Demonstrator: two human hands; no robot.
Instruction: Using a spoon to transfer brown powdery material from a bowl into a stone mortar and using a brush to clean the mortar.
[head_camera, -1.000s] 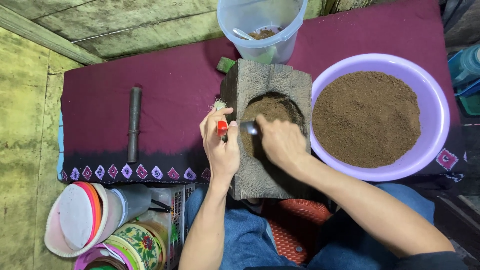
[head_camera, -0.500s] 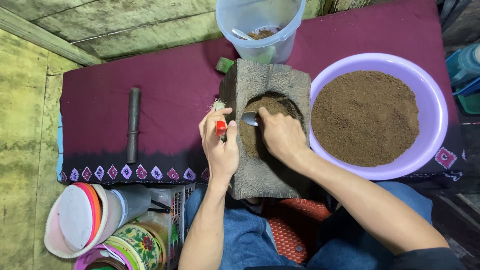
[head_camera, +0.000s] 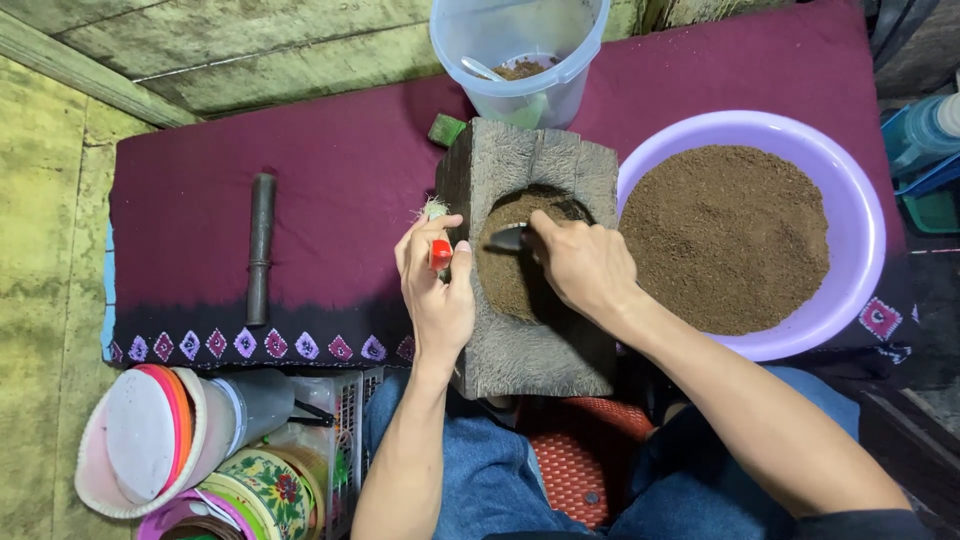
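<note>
Brown powder fills the hollow of the grey wooden block (head_camera: 530, 270), which stands on the maroon cloth (head_camera: 330, 190) over the bench, just in front of the person's knees. Right hand (head_camera: 585, 265) is closed around a small metal scoop (head_camera: 508, 238), its tip in the powder at the hollow's upper left. Half a second ago the scoop sat at nearly the same spot; a second ago the hand was lower and nearer the centre, so the scoop has travelled up and left through the powder. Judgement: powder is being worked within the hollow, not lifted out. Left hand (head_camera: 437, 290) pinches a small red-tipped piece (head_camera: 440, 254) against the block's left edge, unchanged. Lilac basin (head_camera: 850, 200) of the same powder touches the block's right side. Clear bucket (head_camera: 520, 50) behind; dark rod (head_camera: 260, 250) well apart, left.
</note>
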